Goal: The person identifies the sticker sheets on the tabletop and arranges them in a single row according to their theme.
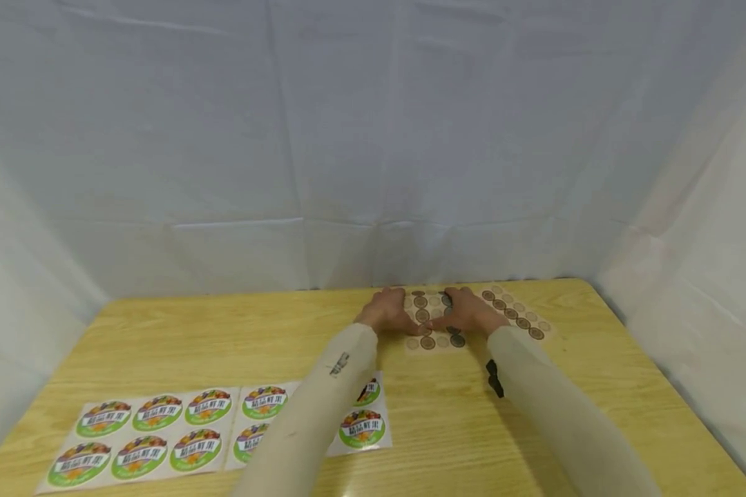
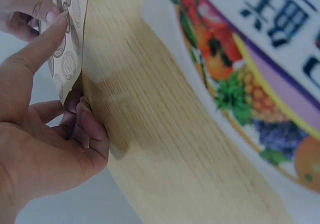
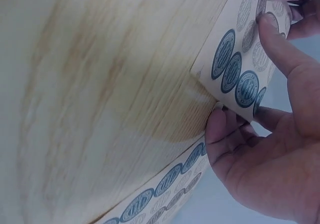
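Note:
A beige sheet of round stickers [image 1: 434, 301] lies at the far edge of the table, between both hands. My left hand [image 1: 387, 312] holds its left side, thumb on top and fingers curled at the edge underneath. On the opposite side, my right hand [image 1: 469, 312] grips the sheet the same way, its thumb reaching toward the left thumb. In the right wrist view the sheet [image 3: 235, 59] has dark blue and pale brown round stickers, and one edge is lifted off the wood. The left wrist view shows the sheet's edge [image 2: 70, 69] raised over the left fingers.
Another sheet of round stickers [image 1: 516, 312] lies just right of my right hand. Nearer on the left are sheets of green fruit labels [image 1: 226, 442], partly covered by my left sleeve. White cloth [image 1: 348, 138] hangs behind the wooden table [image 1: 435, 414] and along its sides.

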Action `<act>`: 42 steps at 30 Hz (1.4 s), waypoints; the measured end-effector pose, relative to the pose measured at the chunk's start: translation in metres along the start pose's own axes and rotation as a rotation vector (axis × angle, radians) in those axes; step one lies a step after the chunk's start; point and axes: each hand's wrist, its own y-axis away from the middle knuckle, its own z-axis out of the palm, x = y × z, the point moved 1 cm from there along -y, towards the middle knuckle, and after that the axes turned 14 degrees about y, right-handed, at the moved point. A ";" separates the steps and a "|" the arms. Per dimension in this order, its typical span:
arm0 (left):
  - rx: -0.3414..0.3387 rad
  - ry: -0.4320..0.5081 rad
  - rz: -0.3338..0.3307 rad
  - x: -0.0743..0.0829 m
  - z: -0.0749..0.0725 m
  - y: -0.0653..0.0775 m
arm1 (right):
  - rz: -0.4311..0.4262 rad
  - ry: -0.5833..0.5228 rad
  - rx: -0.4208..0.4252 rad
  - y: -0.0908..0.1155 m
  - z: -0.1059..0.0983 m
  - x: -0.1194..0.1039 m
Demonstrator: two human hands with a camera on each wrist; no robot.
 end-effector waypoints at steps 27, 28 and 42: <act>0.138 0.115 0.255 0.008 -0.006 0.018 | -0.139 -0.066 0.128 0.025 -0.007 0.003; 0.138 0.136 0.252 0.007 -0.005 0.021 | -0.149 -0.077 0.132 0.027 -0.006 0.003; 0.125 0.315 0.203 -0.003 0.011 0.049 | -0.150 -0.065 0.122 0.049 0.012 -0.002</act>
